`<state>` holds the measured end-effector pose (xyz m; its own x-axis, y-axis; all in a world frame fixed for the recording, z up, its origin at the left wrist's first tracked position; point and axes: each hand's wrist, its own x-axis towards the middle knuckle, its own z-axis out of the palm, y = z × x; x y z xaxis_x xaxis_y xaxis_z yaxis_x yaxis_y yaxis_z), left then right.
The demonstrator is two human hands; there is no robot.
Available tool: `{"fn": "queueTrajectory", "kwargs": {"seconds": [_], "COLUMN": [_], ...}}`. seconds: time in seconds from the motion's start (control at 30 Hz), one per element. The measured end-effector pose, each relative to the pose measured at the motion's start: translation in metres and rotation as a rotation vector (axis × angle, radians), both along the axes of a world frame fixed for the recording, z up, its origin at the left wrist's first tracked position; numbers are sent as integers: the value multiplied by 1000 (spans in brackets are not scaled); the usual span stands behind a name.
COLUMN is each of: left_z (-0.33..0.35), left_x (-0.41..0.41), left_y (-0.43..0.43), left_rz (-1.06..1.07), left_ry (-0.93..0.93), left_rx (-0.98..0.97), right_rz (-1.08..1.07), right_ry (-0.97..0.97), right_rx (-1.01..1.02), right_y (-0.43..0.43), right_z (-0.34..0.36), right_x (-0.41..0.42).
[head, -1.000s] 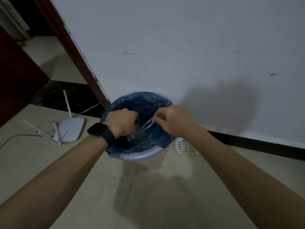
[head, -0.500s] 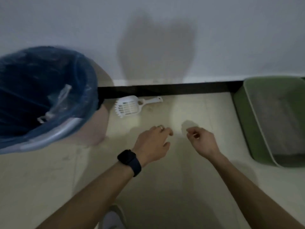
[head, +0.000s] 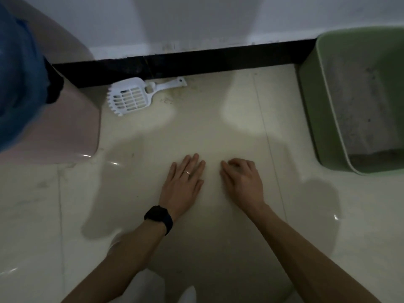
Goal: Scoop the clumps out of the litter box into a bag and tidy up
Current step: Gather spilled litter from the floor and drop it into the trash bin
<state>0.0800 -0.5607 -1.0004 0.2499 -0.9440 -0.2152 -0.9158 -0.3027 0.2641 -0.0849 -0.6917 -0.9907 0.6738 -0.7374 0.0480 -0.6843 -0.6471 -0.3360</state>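
The pale tiled floor (head: pixel 131 215) fills most of the view and meets a white wall (head: pixel 196 18) along a black skirting board (head: pixel 196 60). At the far left stands a pink bin (head: pixel 72 127) lined with a blue bag (head: pixel 19 73) that folds over its rim. At the far right, against the skirting board, sits the green litter box (head: pixel 314 106) with grey litter (head: pixel 360 110) inside. Between them both bare arms reach forward over the tiles. The left hand (head: pixel 182 186) is palm down with its fingers straight and slightly spread, holding nothing; whether it presses on the floor I cannot tell. The right hand (head: pixel 242 182), just beside it and apart from it, is also palm down with its fingers loosely bent towards the tile, and nothing shows in its grip. The white slotted scoop (head: pixel 131 98) lies on the floor by the skirting board, near the bin and well apart from both hands. A black watch (head: pixel 159 217) circles the left wrist, and a thin ring (head: pixel 187 172) is on one left finger.
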Motion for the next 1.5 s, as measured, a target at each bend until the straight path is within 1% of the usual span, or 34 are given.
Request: {"fn": "queueTrajectory", "kwargs": {"seconds": [0.07,0.17,0.27,0.37,0.43,0.53,0.63,0.7,0.77,0.87,0.97,1.03,1.17,1.3,1.4,1.5], "left_z": [0,2,4,2,2,2,-5,-8,-9,-13,-15,-12,1,15,18,16], "left_x": [-2,1,5,6,4,2,1,2,1,-2,-4,2,30,67,82,82], "left_y": [0,0,-2,-6,-9,-13,-15,-17,-20,-20,-19,-18,-8,5,11,14], "left_rz": [14,38,68,48,33,30,-112,-222,-270,-254,-242,-182,118,364,428,416], "left_ry": [11,51,98,93,80,59,-29,-105,-148,-154,-136,-108,6,45,50,62], "left_rx": [-34,-148,-233,-264,-266,-317,-414,-476,-505,-506,-463,-442,-392,-339,-281,-259], "right_rz": [-4,-19,10,7,-21,-104,-196,-209,-195,-156,-125,-102,-14,47,49,7], "right_ry": [-62,-140,-179,-196,-202,-177,-140,-127,-124,-109,-99,-100,-89,-74,-1,94], "right_rx": [-42,-79,-110,-123,-84,47,165,183,189,189,182,136,-19,-131,-162,-190], "right_y": [-2,-5,-7,-7,-6,-12,-29,-42,-53,-62,-66,-68,-68,-66,-65,-62], "right_z": [-4,-8,-12,-18,-19,-12,-3,0,2,3,1,-1,-6,-16,-18,-15], "right_x": [1,5,8,10,11,16,28,38,49,62,72,76,78,78,82,86]}}
